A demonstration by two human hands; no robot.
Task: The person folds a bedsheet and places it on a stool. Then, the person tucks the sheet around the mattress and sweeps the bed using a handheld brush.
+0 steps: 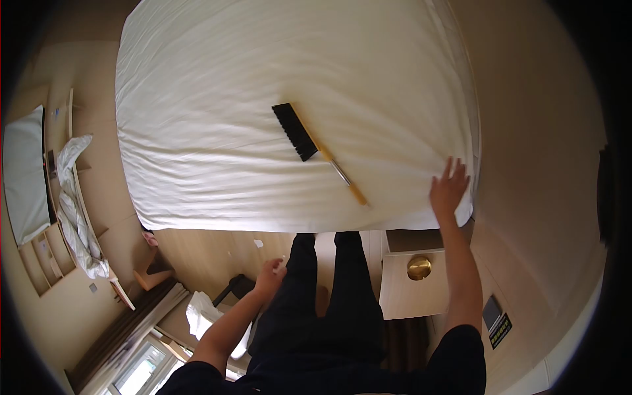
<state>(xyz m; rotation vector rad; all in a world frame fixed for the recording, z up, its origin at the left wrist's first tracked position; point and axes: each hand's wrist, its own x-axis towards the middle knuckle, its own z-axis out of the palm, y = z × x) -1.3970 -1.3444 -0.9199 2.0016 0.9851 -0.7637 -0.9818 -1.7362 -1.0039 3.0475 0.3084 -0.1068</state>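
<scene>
I have the white bed sheet (210, 151) spread before me, creased most toward its near left corner. On it lies 1 brush (295, 133), black bristles facing left, its wooden handle slanting toward the near edge.

white sheet (217, 85), black brush bristles (293, 134), yellow-brown brush handle (357, 194)

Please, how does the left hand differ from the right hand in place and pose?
The right hand is at the near right corner of the white bedsheet, while the left hand is off it, beside the dark left trouser leg. The right hand is spread open; the left hand looks more curled. Both hands are bare, and neither touches the black-bristled brush.
</scene>
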